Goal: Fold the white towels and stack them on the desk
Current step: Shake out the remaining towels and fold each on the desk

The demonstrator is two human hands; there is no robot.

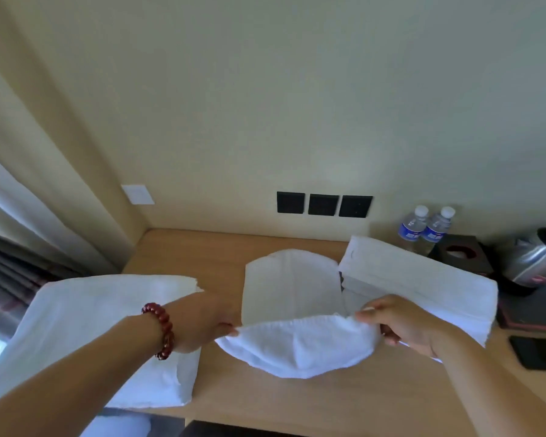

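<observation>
Left grip: I see the left hand (pixel 202 323), with a dark red bead bracelet (pixel 161 331) on its wrist, pinching the left corner of a small white terry towel (pixel 297 345).
Right grip: the right hand (pixel 397 323) pinches the opposite corner, fingers curled around the edge.
Towel in hand: it is raised between both hands, its near part sagging down to the light wooden desk (pixel 297 402), its far part lying flat on the desk.
Done so far: I judge that the thick pile of folded white towels (pixel 423 285), just to the right and touching the held towel, is the finished stack.
Left to do: a big loose white cloth (pixel 85 335) lies on the left desk edge, seemingly not folded yet; the held towel needs its fold and then placing on the pile.
Around: two water bottles (pixel 426 228), a steel kettle (pixel 536 257) and a dark tissue box (pixel 460 253) stand behind the pile.
</observation>
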